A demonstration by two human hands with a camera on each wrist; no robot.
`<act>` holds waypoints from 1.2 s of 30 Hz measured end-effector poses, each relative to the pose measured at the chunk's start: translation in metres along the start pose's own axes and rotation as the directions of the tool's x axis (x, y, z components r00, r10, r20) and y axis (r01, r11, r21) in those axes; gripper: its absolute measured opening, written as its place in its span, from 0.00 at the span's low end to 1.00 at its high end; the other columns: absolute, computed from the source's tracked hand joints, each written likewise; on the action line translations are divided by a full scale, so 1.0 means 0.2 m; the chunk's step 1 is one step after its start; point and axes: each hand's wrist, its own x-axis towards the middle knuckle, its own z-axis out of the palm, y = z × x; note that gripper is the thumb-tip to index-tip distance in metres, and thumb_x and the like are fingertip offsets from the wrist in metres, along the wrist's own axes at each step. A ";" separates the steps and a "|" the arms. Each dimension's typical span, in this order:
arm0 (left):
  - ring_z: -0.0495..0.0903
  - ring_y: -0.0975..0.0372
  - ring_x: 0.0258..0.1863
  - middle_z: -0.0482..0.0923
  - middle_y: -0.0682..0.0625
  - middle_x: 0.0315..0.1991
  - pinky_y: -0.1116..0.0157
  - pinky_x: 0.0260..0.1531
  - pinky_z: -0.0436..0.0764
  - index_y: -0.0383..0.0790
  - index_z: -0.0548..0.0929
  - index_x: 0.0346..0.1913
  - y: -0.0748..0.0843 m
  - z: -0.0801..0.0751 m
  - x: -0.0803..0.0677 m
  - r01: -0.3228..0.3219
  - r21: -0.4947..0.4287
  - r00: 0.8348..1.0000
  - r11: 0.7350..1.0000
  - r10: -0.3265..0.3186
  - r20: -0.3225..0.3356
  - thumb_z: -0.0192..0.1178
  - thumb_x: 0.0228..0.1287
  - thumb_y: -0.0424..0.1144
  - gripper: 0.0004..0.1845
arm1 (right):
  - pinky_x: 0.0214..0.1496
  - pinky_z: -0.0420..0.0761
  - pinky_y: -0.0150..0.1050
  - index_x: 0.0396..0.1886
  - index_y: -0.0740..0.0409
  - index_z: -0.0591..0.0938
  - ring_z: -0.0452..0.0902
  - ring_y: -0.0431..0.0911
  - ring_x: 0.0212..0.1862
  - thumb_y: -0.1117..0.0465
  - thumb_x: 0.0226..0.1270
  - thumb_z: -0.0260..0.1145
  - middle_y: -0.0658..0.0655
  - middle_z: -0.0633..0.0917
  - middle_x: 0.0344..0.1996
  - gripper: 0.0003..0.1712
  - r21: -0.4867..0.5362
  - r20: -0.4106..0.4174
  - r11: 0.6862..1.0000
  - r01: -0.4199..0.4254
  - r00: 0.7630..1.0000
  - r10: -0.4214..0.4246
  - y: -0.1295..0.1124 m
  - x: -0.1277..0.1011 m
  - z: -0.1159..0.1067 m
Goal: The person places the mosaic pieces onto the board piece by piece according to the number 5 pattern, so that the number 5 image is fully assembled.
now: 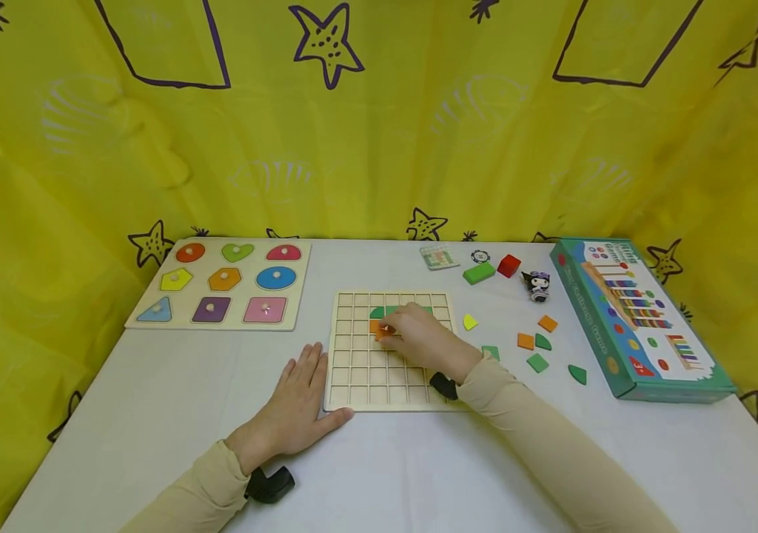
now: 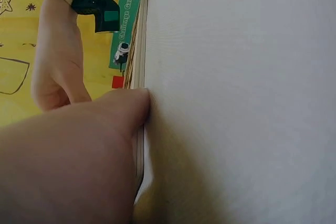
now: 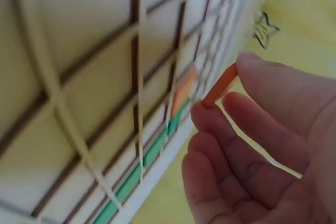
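A wooden grid board (image 1: 360, 377) lies on the white table, with a row of green pieces (image 1: 391, 311) in its upper cells. My right hand (image 1: 420, 337) is over the board and pinches an orange square tile (image 3: 220, 86) between thumb and fingertip. Beyond that tile in the right wrist view, another orange tile (image 3: 185, 92) sits in a cell beside the green row. My left hand (image 1: 295, 403) rests flat at the board's left side, fingers straight. Its thumb (image 2: 134, 103) lies along the board's near edge in the left wrist view.
Right of the board lie loose green, orange and yellow tiles (image 1: 537, 363). Behind them are a green block (image 1: 479, 273), a red block (image 1: 508, 266), a small figurine (image 1: 537, 286) and a patterned card (image 1: 438, 257). A knobbed shape puzzle (image 1: 302, 270) lies left, a game box (image 1: 652, 318) right.
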 end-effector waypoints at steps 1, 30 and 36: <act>0.38 0.43 0.74 0.42 0.30 0.75 0.42 0.68 0.44 0.21 0.49 0.73 0.00 0.00 0.00 0.001 0.000 1.000 1.000 -0.001 0.000 0.48 0.68 0.67 0.53 | 0.48 0.75 0.43 0.43 0.64 0.85 0.75 0.50 0.43 0.60 0.66 0.69 0.55 0.84 0.37 0.11 -0.009 -0.005 1.000 0.015 1.000 -0.015 -0.01 0.01 0.02; 0.38 0.43 0.74 0.41 0.30 0.75 0.42 0.68 0.44 0.21 0.50 0.73 -0.01 0.02 0.00 0.001 -0.015 1.000 1.000 -0.001 -0.016 0.49 0.68 0.66 0.52 | 0.57 0.74 0.49 0.46 0.63 0.87 0.76 0.53 0.52 0.67 0.67 0.67 0.57 0.86 0.46 0.10 0.025 -0.042 0.999 -0.036 0.998 0.037 0.16 -0.21 -0.10; 0.39 0.43 0.74 0.42 0.30 0.75 0.43 0.68 0.44 0.21 0.50 0.73 -0.01 0.02 0.00 -0.002 0.002 1.000 1.000 0.002 -0.024 0.49 0.68 0.66 0.53 | 0.51 0.74 0.53 0.48 0.66 0.85 0.74 0.55 0.48 0.66 0.65 0.68 0.59 0.85 0.42 0.13 -0.006 -0.056 0.969 -0.245 0.968 0.245 0.40 -0.41 -0.24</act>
